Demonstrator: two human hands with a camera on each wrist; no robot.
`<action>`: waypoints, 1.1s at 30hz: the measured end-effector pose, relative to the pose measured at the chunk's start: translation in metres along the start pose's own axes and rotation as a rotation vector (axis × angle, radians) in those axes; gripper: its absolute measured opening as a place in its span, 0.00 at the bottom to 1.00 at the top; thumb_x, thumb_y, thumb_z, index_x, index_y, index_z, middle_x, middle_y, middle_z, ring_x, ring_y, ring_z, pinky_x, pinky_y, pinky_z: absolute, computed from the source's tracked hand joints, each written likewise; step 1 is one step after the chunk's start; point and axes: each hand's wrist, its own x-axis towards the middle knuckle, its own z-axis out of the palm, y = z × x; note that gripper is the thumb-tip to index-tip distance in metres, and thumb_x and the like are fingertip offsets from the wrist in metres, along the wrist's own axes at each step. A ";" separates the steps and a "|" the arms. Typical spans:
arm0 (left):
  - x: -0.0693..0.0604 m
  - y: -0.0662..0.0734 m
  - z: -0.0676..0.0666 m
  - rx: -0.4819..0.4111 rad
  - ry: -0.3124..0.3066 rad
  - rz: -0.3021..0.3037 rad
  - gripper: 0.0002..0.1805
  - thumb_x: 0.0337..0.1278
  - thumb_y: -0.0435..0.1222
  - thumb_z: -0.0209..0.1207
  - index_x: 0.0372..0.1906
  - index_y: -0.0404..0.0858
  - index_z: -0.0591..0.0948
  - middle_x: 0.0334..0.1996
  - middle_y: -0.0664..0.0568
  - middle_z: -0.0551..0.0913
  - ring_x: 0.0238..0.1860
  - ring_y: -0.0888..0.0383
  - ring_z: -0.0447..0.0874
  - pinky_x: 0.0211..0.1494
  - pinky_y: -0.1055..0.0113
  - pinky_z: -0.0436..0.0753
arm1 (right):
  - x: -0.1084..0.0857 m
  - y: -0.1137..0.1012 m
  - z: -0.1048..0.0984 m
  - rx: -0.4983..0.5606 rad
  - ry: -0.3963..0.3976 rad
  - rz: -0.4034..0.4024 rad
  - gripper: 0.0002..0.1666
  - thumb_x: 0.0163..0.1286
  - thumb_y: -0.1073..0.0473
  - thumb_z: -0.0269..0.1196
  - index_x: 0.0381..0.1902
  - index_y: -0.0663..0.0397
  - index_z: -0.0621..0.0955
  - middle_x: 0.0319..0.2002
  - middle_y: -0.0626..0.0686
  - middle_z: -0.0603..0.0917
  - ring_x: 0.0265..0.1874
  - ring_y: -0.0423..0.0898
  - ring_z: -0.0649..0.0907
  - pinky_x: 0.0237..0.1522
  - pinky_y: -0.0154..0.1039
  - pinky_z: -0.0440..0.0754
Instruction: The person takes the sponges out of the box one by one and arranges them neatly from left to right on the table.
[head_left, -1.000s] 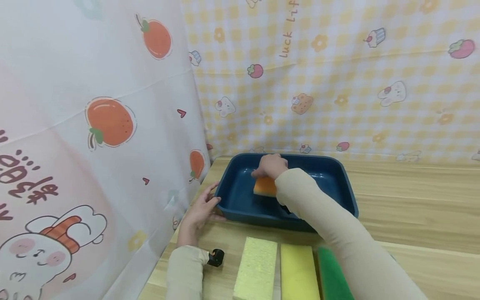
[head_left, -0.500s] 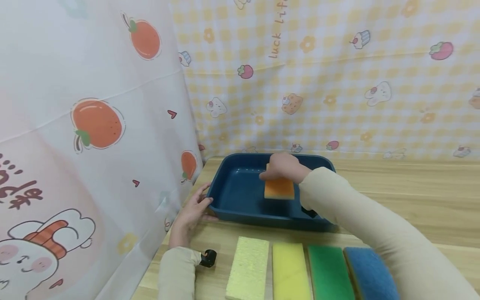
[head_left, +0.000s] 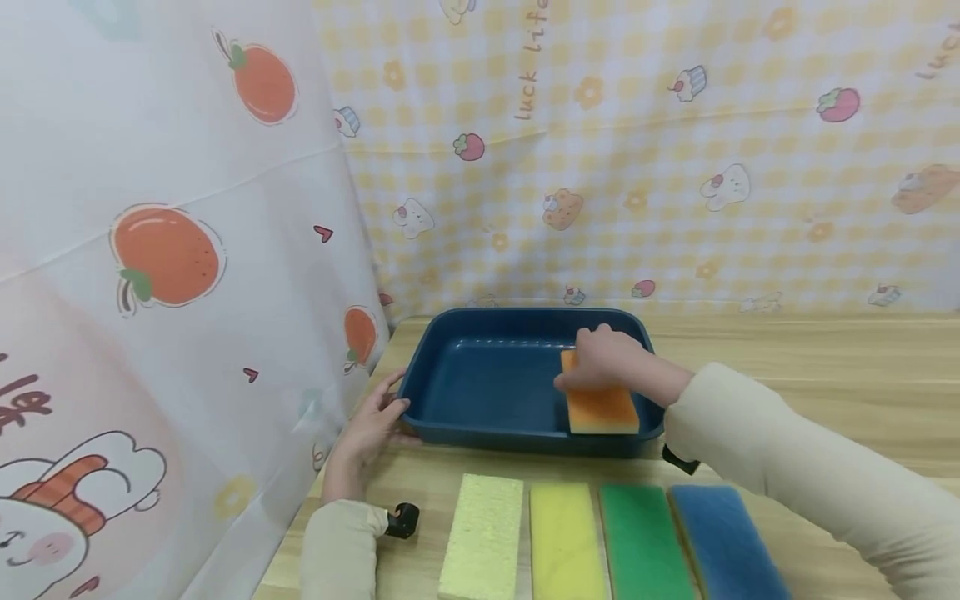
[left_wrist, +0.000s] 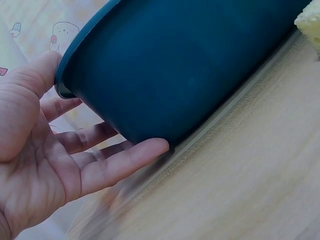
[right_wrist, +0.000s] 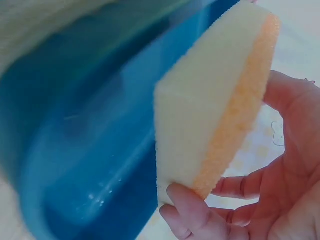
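Observation:
My right hand (head_left: 606, 360) holds a sponge (head_left: 603, 410) with an orange top and a pale underside, over the front right part of a dark blue rectangular basin (head_left: 480, 436). In the right wrist view, the thumb and fingers pinch the sponge (right_wrist: 200, 115) by its edges, and it looks raised above the basin floor. At the basin's left end, my left hand (head_left: 369, 429) grips the side. The left wrist view has the thumb at the rim of the basin (left_wrist: 165, 65) and the fingers against its outer wall.
In front of the basin lie a pale yellow sponge (head_left: 482, 537), a yellow sponge (head_left: 567, 542), a green sponge (head_left: 647, 542) and a blue sponge (head_left: 727, 542) in a row on the wooden table (head_left: 825, 367). Printed curtains (head_left: 637, 167) hang behind and at the left.
My right hand has carried the orange sponge from the middle of the basin to the right and nearer to me. The view has swung right, uncovering the blue sponge. My left hand keeps its hold.

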 end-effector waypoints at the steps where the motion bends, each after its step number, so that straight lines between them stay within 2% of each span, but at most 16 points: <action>1: -0.001 0.000 0.000 -0.002 -0.003 -0.002 0.30 0.66 0.29 0.40 0.70 0.44 0.47 0.59 0.31 0.56 0.49 0.41 0.72 0.36 0.46 0.81 | -0.004 0.003 0.000 0.000 0.005 -0.013 0.44 0.54 0.39 0.59 0.53 0.72 0.66 0.38 0.64 0.71 0.30 0.54 0.71 0.29 0.44 0.73; 3: -0.001 -0.001 -0.001 -0.008 -0.005 -0.004 0.30 0.66 0.29 0.40 0.70 0.44 0.47 0.59 0.31 0.56 0.48 0.42 0.73 0.36 0.46 0.80 | -0.012 0.010 0.001 0.004 0.015 -0.031 0.43 0.53 0.40 0.59 0.52 0.72 0.66 0.34 0.62 0.70 0.29 0.53 0.71 0.27 0.42 0.72; 7: -0.002 -0.002 -0.003 -0.010 -0.009 0.000 0.30 0.66 0.29 0.40 0.70 0.43 0.47 0.59 0.30 0.56 0.47 0.43 0.74 0.36 0.46 0.80 | -0.029 0.024 -0.002 0.048 0.028 -0.067 0.45 0.54 0.42 0.59 0.54 0.76 0.63 0.35 0.64 0.72 0.30 0.52 0.71 0.26 0.41 0.71; 10: -0.002 -0.003 -0.003 -0.004 -0.013 0.004 0.30 0.66 0.29 0.40 0.70 0.43 0.47 0.59 0.30 0.56 0.48 0.43 0.73 0.36 0.46 0.80 | -0.045 0.036 -0.006 0.085 0.032 -0.076 0.44 0.54 0.43 0.60 0.52 0.77 0.64 0.36 0.64 0.74 0.29 0.51 0.71 0.27 0.40 0.71; 14: 0.000 -0.004 -0.003 0.002 -0.019 0.005 0.30 0.66 0.30 0.40 0.70 0.44 0.47 0.59 0.31 0.56 0.49 0.43 0.72 0.36 0.46 0.81 | -0.066 0.056 -0.006 0.072 0.059 -0.060 0.39 0.52 0.42 0.62 0.46 0.73 0.68 0.32 0.61 0.73 0.24 0.49 0.71 0.23 0.38 0.69; 18: 0.002 -0.005 -0.003 -0.002 -0.019 0.000 0.30 0.67 0.30 0.40 0.70 0.46 0.47 0.60 0.32 0.57 0.49 0.43 0.72 0.36 0.46 0.80 | -0.084 0.077 0.004 0.037 0.043 -0.042 0.44 0.52 0.40 0.62 0.50 0.75 0.68 0.38 0.68 0.73 0.25 0.50 0.74 0.24 0.41 0.73; 23: 0.005 -0.005 -0.004 -0.004 -0.012 -0.002 0.30 0.66 0.29 0.40 0.70 0.46 0.47 0.59 0.32 0.57 0.48 0.43 0.72 0.35 0.46 0.81 | -0.103 0.101 0.022 0.007 0.004 -0.033 0.49 0.50 0.38 0.64 0.53 0.77 0.67 0.44 0.74 0.71 0.32 0.56 0.77 0.30 0.49 0.78; 28: 0.005 -0.005 -0.004 -0.003 -0.024 0.006 0.31 0.66 0.30 0.40 0.70 0.44 0.46 0.59 0.31 0.56 0.47 0.44 0.73 0.36 0.45 0.80 | -0.118 0.121 0.035 0.017 -0.034 -0.016 0.48 0.50 0.40 0.65 0.52 0.78 0.66 0.41 0.73 0.72 0.32 0.55 0.77 0.29 0.48 0.78; 33: 0.005 -0.006 -0.005 -0.004 -0.024 0.007 0.31 0.66 0.30 0.40 0.70 0.45 0.46 0.59 0.31 0.55 0.47 0.47 0.72 0.36 0.45 0.80 | -0.130 0.139 0.047 0.073 -0.084 0.014 0.50 0.52 0.39 0.64 0.53 0.79 0.64 0.42 0.74 0.71 0.29 0.51 0.77 0.26 0.45 0.77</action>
